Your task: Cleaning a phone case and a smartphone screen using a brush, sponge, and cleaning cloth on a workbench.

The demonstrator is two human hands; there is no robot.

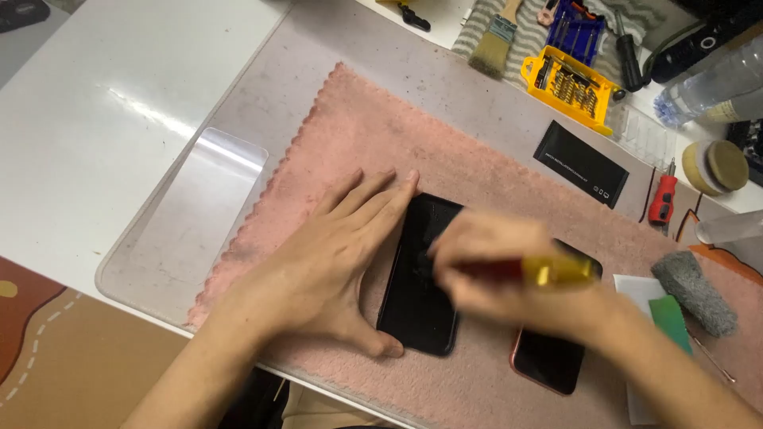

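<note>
While left hand [330, 266] steadies phone [417, 294] — right hand [485, 270] grips screwdriver [548, 272]

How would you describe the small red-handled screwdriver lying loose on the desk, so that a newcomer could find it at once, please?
Start at the pink cloth spread over the clear mat, and follow its far right edge toward the black rectangular packet. Just right of that packet lies the small red-handled screwdriver, off the cloth, tip pointing away. Unlike the yellow-handled tool in the right hand, it lies untouched.
</note>
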